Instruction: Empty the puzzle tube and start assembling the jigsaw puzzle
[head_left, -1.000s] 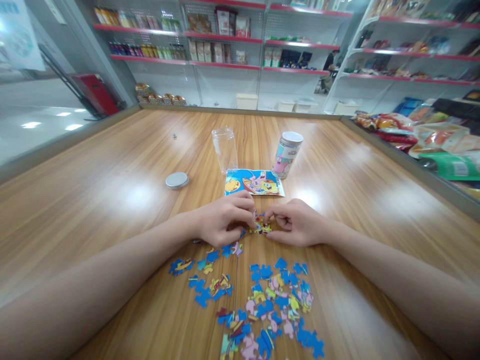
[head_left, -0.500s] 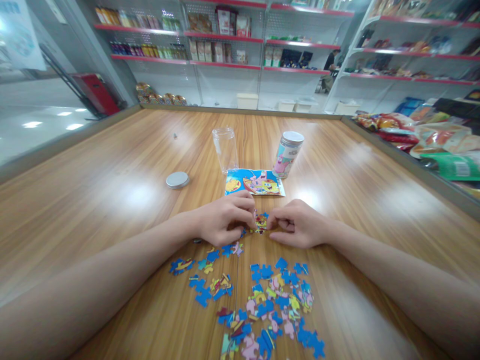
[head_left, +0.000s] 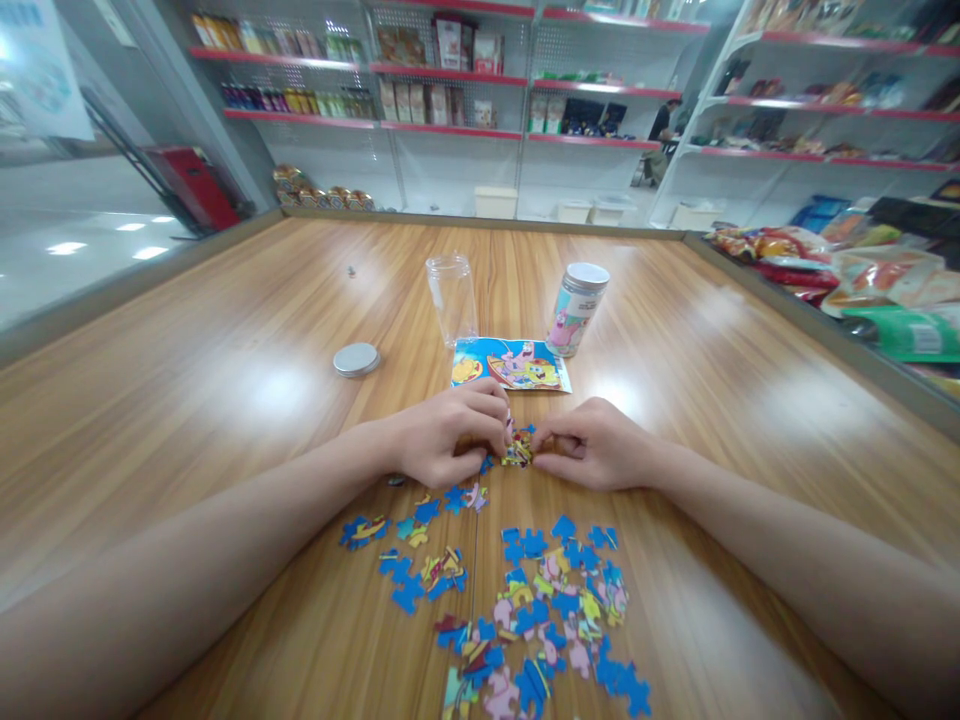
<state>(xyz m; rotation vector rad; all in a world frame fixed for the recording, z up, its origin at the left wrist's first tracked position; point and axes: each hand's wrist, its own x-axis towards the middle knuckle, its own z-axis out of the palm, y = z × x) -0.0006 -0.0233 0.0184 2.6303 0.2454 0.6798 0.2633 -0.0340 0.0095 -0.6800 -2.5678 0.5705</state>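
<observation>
My left hand (head_left: 450,436) and my right hand (head_left: 598,444) meet at the middle of the wooden table (head_left: 225,380), fingers pinched on a small joined cluster of puzzle pieces (head_left: 519,450) between them. Loose blue, pink and yellow puzzle pieces (head_left: 525,610) lie scattered just in front of me. A printed picture card (head_left: 510,364) lies flat beyond my hands. Behind it stand a clear empty jar (head_left: 451,298) and a printed canister with a white lid (head_left: 576,308).
A round metal lid (head_left: 356,359) lies left of the card. Snack bags (head_left: 847,270) pile along the table's right edge. Store shelves (head_left: 450,100) with goods fill the background, and a person (head_left: 661,125) sits far behind.
My right hand has shifted slightly up and left, pressing closer to the joined pieces. My left hand keeps its pinch in place.
</observation>
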